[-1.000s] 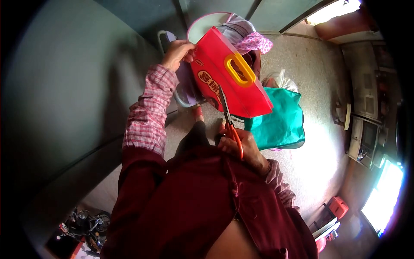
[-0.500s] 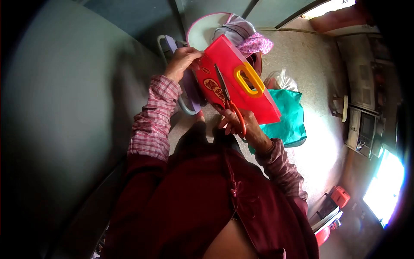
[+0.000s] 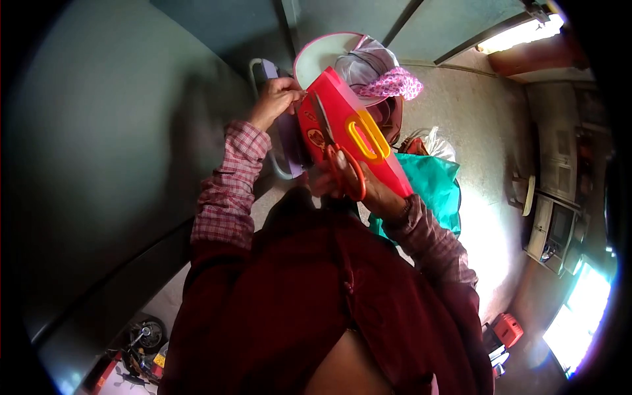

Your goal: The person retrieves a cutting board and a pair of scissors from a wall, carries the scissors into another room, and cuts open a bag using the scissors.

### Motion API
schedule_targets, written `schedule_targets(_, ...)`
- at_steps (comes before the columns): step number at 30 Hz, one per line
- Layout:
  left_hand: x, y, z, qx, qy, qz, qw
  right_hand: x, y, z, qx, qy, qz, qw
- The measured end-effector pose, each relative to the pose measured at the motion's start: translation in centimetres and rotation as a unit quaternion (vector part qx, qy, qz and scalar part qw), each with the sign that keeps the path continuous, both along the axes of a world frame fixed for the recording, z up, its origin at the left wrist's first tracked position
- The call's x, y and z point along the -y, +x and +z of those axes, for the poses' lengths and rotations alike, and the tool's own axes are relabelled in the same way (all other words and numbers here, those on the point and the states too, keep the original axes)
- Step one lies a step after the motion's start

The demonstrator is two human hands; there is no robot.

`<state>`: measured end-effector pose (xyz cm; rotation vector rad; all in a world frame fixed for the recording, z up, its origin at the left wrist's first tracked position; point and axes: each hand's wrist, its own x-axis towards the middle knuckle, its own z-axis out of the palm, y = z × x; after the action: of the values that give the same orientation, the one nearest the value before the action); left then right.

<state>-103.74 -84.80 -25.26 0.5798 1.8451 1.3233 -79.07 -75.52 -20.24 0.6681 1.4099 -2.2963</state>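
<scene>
My left hand [image 3: 278,103] is closed at the upper left corner of a red gift box [image 3: 337,105], its fingertips pinched there; whether a small scrap is also between them I cannot make out. The box is tilted, with gold printing on one face and a yellow plastic handle [image 3: 368,135] on another. Scissors [image 3: 347,172] with orange handles are gripped in my right hand [image 3: 374,194]. Their dark blades lie along the printed face, pointing up towards my left hand, and look nearly together. Part of my right hand is against the lower end of the box.
Behind the box stands a pink-rimmed round basin [image 3: 322,56] with a grey and pink patterned cloth [image 3: 392,84]. A purple folding stool [image 3: 288,141] is at the left. A green bag [image 3: 434,187] and a white plastic bag [image 3: 440,145] sit on the floor at the right.
The box and scissors have turned and shifted slightly left, and the scissors' handles now face me more. My right hand has turned with them. The view has tilted, showing a motorbike at lower left.
</scene>
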Motion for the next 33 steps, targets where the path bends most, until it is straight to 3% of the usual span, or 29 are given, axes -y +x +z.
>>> schedule_targets(3, -0.2, 0.5, 0.4, -0.007, 0.013, 0.022, 1.000, -1.2, -0.7, 2.0, -0.068, 0.079, 0.006, 0.995)
schedule_targets(5, -0.3, 0.5, 0.2, -0.014, 0.015, 0.023, 1.000, -2.3, -1.1, 1.6, -0.079, 0.027, 0.023, 0.996)
schedule_targets(7, -0.3, 0.3, -0.1, -0.023, 0.016, 0.017, 0.999, -2.8, -0.9, 2.5, -0.082, 0.049, 0.023, 0.995)
schedule_targets(11, -0.1, 0.0, -0.3, -0.038, 0.018, -0.010, 0.999, -3.6, -1.5, 0.8, -0.041, -0.015, 0.069, 0.997)
schedule_targets(33, 0.6, -0.8, -0.5, -0.011, 0.048, -0.027, 0.998, -2.9, -4.1, 3.4, 0.082, 0.008, 0.060, 0.995)
